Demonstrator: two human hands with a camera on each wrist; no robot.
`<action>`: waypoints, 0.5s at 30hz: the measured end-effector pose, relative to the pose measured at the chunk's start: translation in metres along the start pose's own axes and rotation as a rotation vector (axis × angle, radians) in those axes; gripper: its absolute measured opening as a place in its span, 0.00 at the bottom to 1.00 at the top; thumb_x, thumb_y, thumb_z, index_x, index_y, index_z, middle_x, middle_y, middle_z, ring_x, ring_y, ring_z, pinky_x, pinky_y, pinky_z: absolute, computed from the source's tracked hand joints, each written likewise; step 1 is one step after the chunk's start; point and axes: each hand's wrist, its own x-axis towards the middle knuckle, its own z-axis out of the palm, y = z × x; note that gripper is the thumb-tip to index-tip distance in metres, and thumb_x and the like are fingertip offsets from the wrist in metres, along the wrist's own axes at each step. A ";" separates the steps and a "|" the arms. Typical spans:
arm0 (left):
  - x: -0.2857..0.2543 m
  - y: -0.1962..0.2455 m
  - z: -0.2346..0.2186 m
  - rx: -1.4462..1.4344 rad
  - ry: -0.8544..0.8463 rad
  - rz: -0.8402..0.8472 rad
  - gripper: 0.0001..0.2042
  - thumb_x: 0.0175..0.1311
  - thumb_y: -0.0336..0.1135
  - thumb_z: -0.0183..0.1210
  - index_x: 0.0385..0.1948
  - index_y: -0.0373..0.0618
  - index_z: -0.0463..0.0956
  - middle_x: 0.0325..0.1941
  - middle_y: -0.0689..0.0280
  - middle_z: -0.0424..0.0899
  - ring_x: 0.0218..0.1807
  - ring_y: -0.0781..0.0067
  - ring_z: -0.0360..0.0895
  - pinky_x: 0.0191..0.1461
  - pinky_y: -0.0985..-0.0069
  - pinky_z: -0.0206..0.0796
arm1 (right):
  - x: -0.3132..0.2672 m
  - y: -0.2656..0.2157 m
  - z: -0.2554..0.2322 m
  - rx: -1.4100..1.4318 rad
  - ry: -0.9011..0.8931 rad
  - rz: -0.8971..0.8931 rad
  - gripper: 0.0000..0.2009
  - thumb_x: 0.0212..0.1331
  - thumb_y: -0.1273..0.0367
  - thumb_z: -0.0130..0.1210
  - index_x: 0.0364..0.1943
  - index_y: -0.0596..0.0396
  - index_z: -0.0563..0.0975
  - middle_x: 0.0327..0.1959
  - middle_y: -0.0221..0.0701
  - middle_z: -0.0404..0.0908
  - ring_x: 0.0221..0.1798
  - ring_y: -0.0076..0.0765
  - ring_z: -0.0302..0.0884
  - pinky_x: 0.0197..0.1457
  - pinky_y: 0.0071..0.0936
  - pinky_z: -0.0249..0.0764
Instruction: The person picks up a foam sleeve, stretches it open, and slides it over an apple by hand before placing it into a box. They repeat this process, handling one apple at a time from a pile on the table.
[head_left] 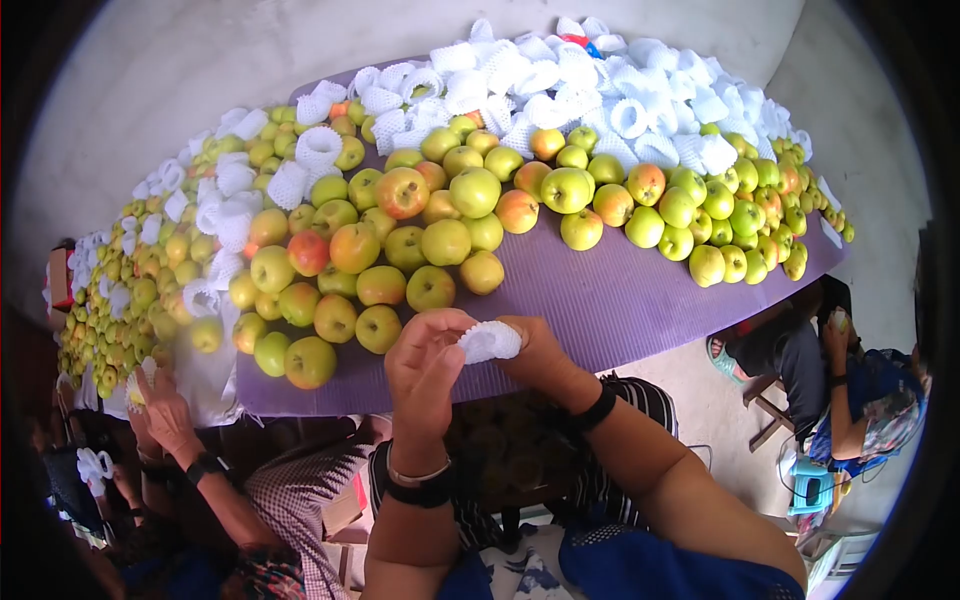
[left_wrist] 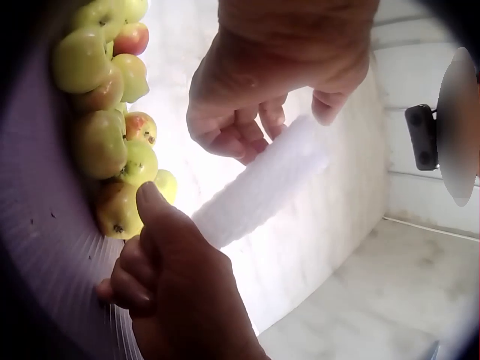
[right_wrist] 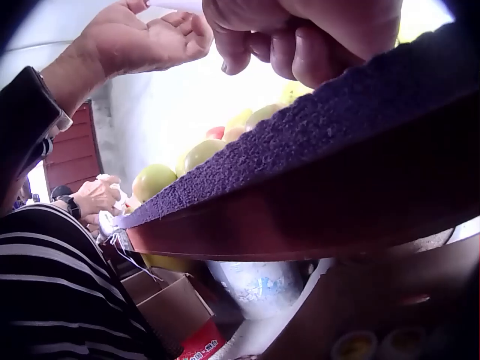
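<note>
A white foam net sleeve (head_left: pixel 490 342) hangs between both hands above the near edge of the table. My left hand (head_left: pixel 428 372) faces palm inward, its thumb and fingers at one end of the sleeve. In the left wrist view this foam sleeve (left_wrist: pixel 259 180) looks flattened and slanted, with the left hand (left_wrist: pixel 277 67) above it. Curled fingers of my right hand (head_left: pixel 545 355) hold the other end; the left wrist view shows that right hand (left_wrist: pixel 180 270) with its thumb raised. Green and red-blushed apples (head_left: pixel 430 288) lie just beyond the hands.
A purple ribbed mat (head_left: pixel 590 290) covers the table. White foam sleeves (head_left: pixel 570 85) pile along the back, with more apples (head_left: pixel 720 215) at right. Another person's hand (head_left: pixel 170 415) works at left; a further person (head_left: pixel 840 400) sits at right. An open cardboard box (right_wrist: pixel 172 304) stands below the table.
</note>
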 end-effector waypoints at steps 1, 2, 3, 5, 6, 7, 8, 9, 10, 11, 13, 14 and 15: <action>0.000 0.002 -0.003 0.006 0.002 -0.044 0.10 0.58 0.29 0.51 0.38 0.33 0.71 0.37 0.65 0.75 0.39 0.80 0.70 0.44 0.81 0.62 | 0.000 -0.002 -0.002 -0.037 -0.020 0.004 0.04 0.46 0.71 0.58 0.24 0.55 0.76 0.25 0.41 0.78 0.31 0.50 0.77 0.30 0.32 0.72; -0.001 0.002 -0.006 0.007 0.005 -0.043 0.10 0.58 0.29 0.51 0.38 0.33 0.71 0.37 0.65 0.75 0.39 0.80 0.70 0.44 0.81 0.62 | 0.001 -0.006 -0.005 -0.035 -0.023 0.003 0.04 0.46 0.71 0.58 0.24 0.55 0.76 0.25 0.41 0.78 0.31 0.50 0.77 0.30 0.32 0.72; -0.002 0.002 -0.009 0.045 0.039 -0.104 0.09 0.57 0.28 0.51 0.38 0.34 0.71 0.36 0.66 0.75 0.38 0.80 0.71 0.43 0.82 0.62 | 0.001 -0.011 -0.008 -0.053 -0.061 0.032 0.04 0.45 0.71 0.58 0.24 0.56 0.76 0.25 0.40 0.78 0.31 0.49 0.77 0.31 0.32 0.72; -0.002 0.002 -0.012 0.082 0.074 -0.165 0.08 0.57 0.26 0.51 0.37 0.34 0.72 0.35 0.67 0.75 0.37 0.81 0.71 0.42 0.83 0.63 | 0.002 -0.013 -0.011 -0.070 -0.099 0.062 0.05 0.45 0.70 0.59 0.24 0.56 0.76 0.24 0.40 0.78 0.31 0.49 0.77 0.31 0.31 0.72; -0.001 0.002 -0.013 0.079 0.062 -0.188 0.08 0.56 0.25 0.52 0.36 0.35 0.72 0.34 0.67 0.75 0.36 0.81 0.71 0.42 0.83 0.64 | 0.003 -0.012 -0.012 -0.001 -0.110 0.075 0.05 0.45 0.70 0.59 0.23 0.56 0.76 0.23 0.40 0.77 0.31 0.48 0.78 0.31 0.31 0.72; 0.000 0.002 -0.013 0.076 0.049 -0.211 0.07 0.55 0.24 0.52 0.35 0.35 0.73 0.33 0.67 0.76 0.36 0.81 0.72 0.42 0.83 0.64 | 0.003 -0.010 -0.012 0.069 -0.121 0.088 0.06 0.45 0.69 0.59 0.23 0.56 0.76 0.23 0.40 0.77 0.31 0.48 0.78 0.31 0.31 0.72; 0.000 0.004 -0.011 0.076 0.050 -0.211 0.07 0.55 0.24 0.52 0.35 0.35 0.73 0.33 0.67 0.76 0.36 0.81 0.72 0.42 0.83 0.64 | 0.004 -0.010 -0.013 0.070 -0.121 0.088 0.06 0.45 0.69 0.59 0.23 0.56 0.76 0.23 0.40 0.77 0.31 0.48 0.78 0.31 0.31 0.72; 0.001 0.006 -0.005 0.077 0.056 -0.174 0.06 0.54 0.22 0.53 0.34 0.35 0.73 0.32 0.68 0.76 0.35 0.82 0.72 0.42 0.83 0.64 | 0.004 -0.009 -0.014 0.092 -0.137 0.112 0.06 0.45 0.69 0.59 0.23 0.56 0.76 0.22 0.40 0.77 0.30 0.46 0.78 0.32 0.30 0.72; 0.001 0.007 -0.003 0.078 0.062 -0.136 0.06 0.53 0.21 0.53 0.33 0.35 0.73 0.32 0.68 0.76 0.35 0.82 0.73 0.41 0.84 0.65 | 0.004 -0.009 -0.014 0.114 -0.154 0.137 0.07 0.45 0.68 0.60 0.22 0.56 0.76 0.22 0.39 0.77 0.30 0.44 0.78 0.32 0.29 0.72; 0.000 0.007 -0.005 0.079 0.062 -0.137 0.06 0.53 0.21 0.53 0.33 0.35 0.73 0.32 0.68 0.76 0.35 0.82 0.73 0.41 0.84 0.65 | 0.005 -0.008 -0.015 0.115 -0.153 0.137 0.07 0.45 0.68 0.60 0.22 0.56 0.76 0.22 0.39 0.77 0.30 0.44 0.78 0.32 0.29 0.72; -0.001 0.005 -0.013 0.254 0.014 -0.173 0.07 0.51 0.20 0.54 0.32 0.36 0.73 0.31 0.68 0.76 0.34 0.82 0.73 0.40 0.84 0.65 | 0.007 -0.006 -0.021 -0.107 -0.257 0.121 0.09 0.44 0.67 0.62 0.26 0.56 0.76 0.22 0.38 0.77 0.27 0.38 0.78 0.31 0.29 0.71; -0.001 0.004 -0.014 0.242 0.001 -0.173 0.07 0.51 0.20 0.54 0.32 0.36 0.73 0.31 0.68 0.76 0.34 0.82 0.73 0.40 0.84 0.65 | 0.007 -0.007 -0.024 -0.118 -0.246 0.126 0.09 0.44 0.67 0.62 0.26 0.56 0.76 0.22 0.38 0.77 0.27 0.38 0.78 0.31 0.29 0.71; -0.001 0.003 -0.016 0.168 0.048 -0.190 0.07 0.51 0.20 0.54 0.32 0.36 0.73 0.31 0.68 0.77 0.34 0.81 0.73 0.40 0.83 0.65 | 0.008 -0.010 -0.024 -0.110 -0.246 0.051 0.12 0.42 0.67 0.63 0.30 0.55 0.76 0.25 0.38 0.77 0.30 0.38 0.78 0.33 0.29 0.71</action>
